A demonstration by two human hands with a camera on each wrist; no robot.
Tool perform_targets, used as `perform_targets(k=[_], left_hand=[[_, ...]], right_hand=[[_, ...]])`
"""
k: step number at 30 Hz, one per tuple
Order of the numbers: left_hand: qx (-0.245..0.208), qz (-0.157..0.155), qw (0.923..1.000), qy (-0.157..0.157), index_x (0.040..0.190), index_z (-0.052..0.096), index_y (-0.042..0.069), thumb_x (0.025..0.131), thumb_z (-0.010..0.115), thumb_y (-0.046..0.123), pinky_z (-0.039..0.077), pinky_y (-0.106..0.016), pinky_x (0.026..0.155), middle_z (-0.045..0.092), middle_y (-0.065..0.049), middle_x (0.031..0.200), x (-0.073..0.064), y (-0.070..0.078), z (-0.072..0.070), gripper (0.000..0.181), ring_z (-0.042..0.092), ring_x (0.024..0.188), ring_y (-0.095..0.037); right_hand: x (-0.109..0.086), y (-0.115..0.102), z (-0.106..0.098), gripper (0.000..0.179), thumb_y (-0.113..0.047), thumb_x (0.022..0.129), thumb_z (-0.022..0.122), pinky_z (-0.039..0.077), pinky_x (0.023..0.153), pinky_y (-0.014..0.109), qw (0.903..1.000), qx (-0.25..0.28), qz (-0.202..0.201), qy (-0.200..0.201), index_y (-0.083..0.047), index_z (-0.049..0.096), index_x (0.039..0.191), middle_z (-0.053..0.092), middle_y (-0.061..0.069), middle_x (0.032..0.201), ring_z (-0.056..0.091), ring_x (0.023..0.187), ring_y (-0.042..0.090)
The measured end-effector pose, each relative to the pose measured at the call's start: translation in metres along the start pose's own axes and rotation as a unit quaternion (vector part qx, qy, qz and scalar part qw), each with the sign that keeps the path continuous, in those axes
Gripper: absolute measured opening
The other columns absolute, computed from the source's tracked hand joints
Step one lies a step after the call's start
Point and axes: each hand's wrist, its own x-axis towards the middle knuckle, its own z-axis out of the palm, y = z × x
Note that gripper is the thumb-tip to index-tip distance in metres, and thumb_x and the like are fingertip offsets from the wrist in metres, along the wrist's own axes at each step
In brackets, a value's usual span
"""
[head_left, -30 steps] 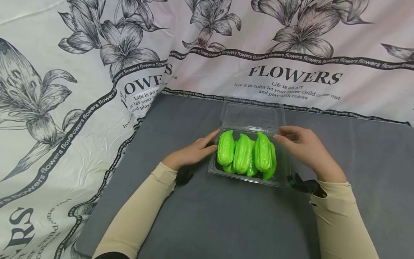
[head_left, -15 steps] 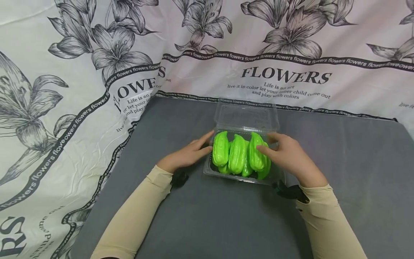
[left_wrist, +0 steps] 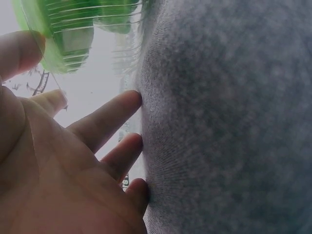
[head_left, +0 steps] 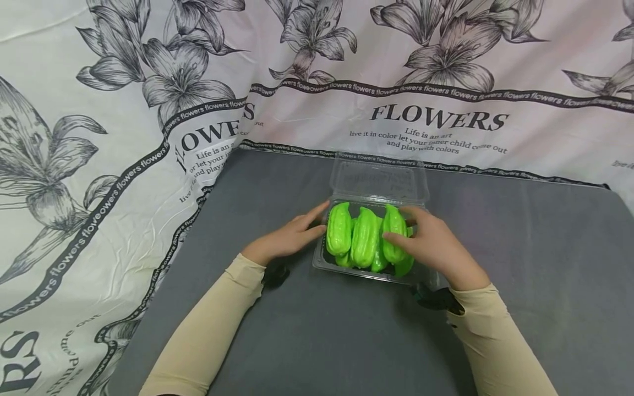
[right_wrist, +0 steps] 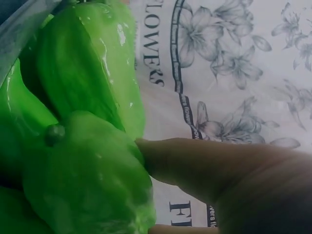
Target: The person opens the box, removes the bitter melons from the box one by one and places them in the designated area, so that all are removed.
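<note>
A clear plastic clamshell box sits on the grey table with its transparent lid folded back. Inside lie several glossy, ridged green peppers, stacked in layers. My right hand pinches the rightmost upper green pepper, thumb across its front and the other fingers at its far right side. Close up in the right wrist view, the thumb presses against a green pepper. My left hand rests at the box's left wall with fingers extended; in the left wrist view its thumb overlaps the clear wall.
Behind and to the left hangs a white curtain with black flower prints and lettering. It meets the back edge of the grey table. A dark wrist camera sits under the right wrist, near the box's front right corner.
My right hand has moved left from the box's right edge, over the peppers, to the rightmost upper one. My left hand stays at the left wall. The head view has shifted slightly.
</note>
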Motion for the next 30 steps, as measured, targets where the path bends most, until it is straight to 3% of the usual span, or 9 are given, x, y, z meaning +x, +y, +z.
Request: perform_targets(k=[12,18,23,26,30], left_hand=[[-0.007,0.0,1.0,-0.005,0.17,0.005,0.038,0.113,0.041,0.048,0.027,-0.059,0.123,0.037,-0.016,0.165,-0.004,0.0,-0.003,0.068,0.026,0.156,-0.036],[-0.006,-0.007,1.0,-0.004,0.17,0.005,0.038,0.113,0.041,0.049,0.025,-0.059,0.124,0.036,-0.016,0.166,-0.005,-0.001,-0.004,0.068,0.023,0.158,-0.036],[-0.011,0.005,0.9999,-0.007,0.17,0.005,0.038,0.113,0.041,0.048,0.027,-0.057,0.123,0.036,-0.017,0.166,-0.003,-0.001,-0.003,0.068,0.027,0.157,-0.034],[-0.01,0.007,0.9999,-0.007,0.17,0.005,0.039,0.113,0.041,0.049,0.028,-0.057,0.123,0.036,-0.016,0.165,-0.001,-0.002,-0.002,0.068,0.028,0.156,-0.034],[-0.007,0.005,0.9999,-0.006,0.17,0.005,0.04,0.113,0.041,0.049,0.028,-0.057,0.123,0.037,-0.015,0.165,0.0,-0.002,-0.001,0.068,0.028,0.156,-0.034]], right_hand=[[0.0,0.006,-0.013,0.077,-0.042,0.102,0.069,0.056,0.087,0.058,0.9992,0.032,-0.011,0.022,0.003,0.041,0.158,0.06,0.035,0.136,0.061,0.123,0.049],[0.0,0.011,-0.024,0.079,-0.047,0.102,0.067,0.056,0.089,0.058,0.9985,0.044,0.007,0.03,-0.001,0.039,0.16,0.057,0.032,0.142,0.062,0.124,0.048],[-0.001,0.025,-0.036,0.082,-0.05,0.103,0.064,0.055,0.089,0.062,0.9975,0.047,0.027,0.046,-0.001,0.035,0.162,0.051,0.035,0.147,0.057,0.128,0.053],[-0.002,0.034,-0.041,0.081,-0.049,0.104,0.063,0.057,0.082,0.053,0.9957,0.052,0.031,0.07,-0.002,0.034,0.164,0.05,0.036,0.147,0.058,0.127,0.053],[-0.003,0.044,-0.047,0.078,-0.046,0.104,0.063,0.054,0.07,0.032,0.9914,0.07,0.028,0.107,-0.006,0.034,0.164,0.051,0.035,0.146,0.063,0.121,0.051]])
